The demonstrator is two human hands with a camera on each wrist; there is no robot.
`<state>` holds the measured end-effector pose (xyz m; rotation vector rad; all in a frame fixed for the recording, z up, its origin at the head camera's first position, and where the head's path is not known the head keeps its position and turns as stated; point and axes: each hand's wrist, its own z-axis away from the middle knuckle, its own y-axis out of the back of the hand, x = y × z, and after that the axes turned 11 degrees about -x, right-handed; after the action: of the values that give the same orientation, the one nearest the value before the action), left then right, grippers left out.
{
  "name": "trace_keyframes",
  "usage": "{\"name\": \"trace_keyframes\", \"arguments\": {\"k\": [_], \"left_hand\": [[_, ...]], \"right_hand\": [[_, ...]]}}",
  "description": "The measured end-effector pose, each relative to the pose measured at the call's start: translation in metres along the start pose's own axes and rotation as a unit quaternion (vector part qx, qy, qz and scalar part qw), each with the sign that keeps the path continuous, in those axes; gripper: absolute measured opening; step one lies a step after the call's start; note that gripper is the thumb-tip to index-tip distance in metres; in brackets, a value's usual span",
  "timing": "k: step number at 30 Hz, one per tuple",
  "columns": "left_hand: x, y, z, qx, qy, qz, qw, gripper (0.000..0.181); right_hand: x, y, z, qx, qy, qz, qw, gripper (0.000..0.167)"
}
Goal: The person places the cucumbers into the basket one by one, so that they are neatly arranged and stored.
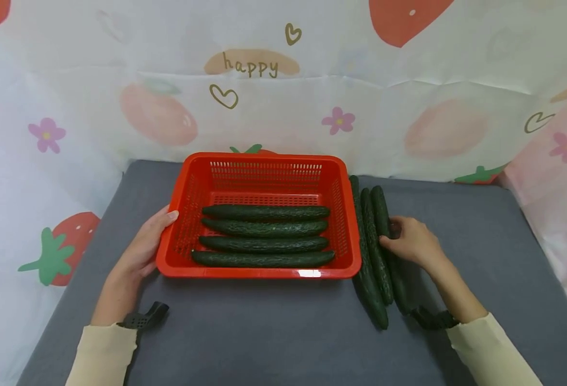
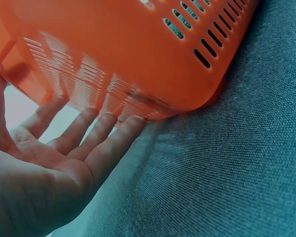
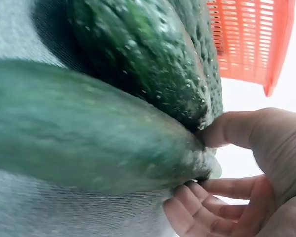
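A red basket (image 1: 259, 272) holds several cucumbers (image 1: 264, 245) lying side by side, crosswise. The left hand (image 1: 143, 246) holds the basket's left side, thumb on the rim; in the left wrist view the fingers of that hand (image 2: 64, 158) touch the basket's outer wall (image 2: 138, 59). Three cucumbers lie lengthwise to the right of the basket. Around the rightmost cucumber (image 1: 381, 209) the right hand (image 1: 416, 241) has its thumb and fingers. The right wrist view shows this hand (image 3: 246, 173) pinching that cucumber (image 3: 89, 133), thumb between it and the neighbouring cucumber (image 3: 143, 54).
A grey cloth (image 1: 264, 332) covers the table. Behind it hangs a pale curtain (image 1: 264, 118) printed with fruit and flowers. The leftmost loose cucumber (image 1: 372, 295) lies against the basket's right side, with another (image 1: 377, 252) beside it.
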<state>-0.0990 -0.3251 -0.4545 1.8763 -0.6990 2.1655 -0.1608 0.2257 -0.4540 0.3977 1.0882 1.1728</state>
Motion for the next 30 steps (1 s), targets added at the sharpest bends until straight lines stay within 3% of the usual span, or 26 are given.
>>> {"name": "trace_keyframes", "arguments": {"k": [11, 16, 22, 25, 30], "left_hand": [[0.000, -0.001, -0.006, -0.001, 0.004, 0.008, 1.0000, 0.048], [0.002, -0.001, -0.003, 0.007, 0.001, 0.013, 0.9999, 0.042], [0.003, 0.000, -0.001, 0.010, 0.003, 0.012, 0.9999, 0.042], [0.003, 0.000, -0.001, 0.008, 0.000, 0.012, 0.9999, 0.041], [0.002, 0.001, -0.001, 0.003, -0.001, 0.013, 0.9999, 0.042]], "right_hand": [[-0.002, 0.007, -0.001, -0.031, -0.037, 0.033, 0.9983, 0.077], [-0.005, 0.006, -0.003, -0.032, -0.035, 0.046, 0.9978, 0.077], [-0.005, 0.006, 0.001, -0.023, -0.026, 0.068, 0.9971, 0.065], [-0.001, 0.007, 0.003, -0.019, -0.008, 0.057, 0.9982, 0.057], [0.005, 0.008, 0.008, -0.011, 0.007, 0.030, 0.9995, 0.059]]}}
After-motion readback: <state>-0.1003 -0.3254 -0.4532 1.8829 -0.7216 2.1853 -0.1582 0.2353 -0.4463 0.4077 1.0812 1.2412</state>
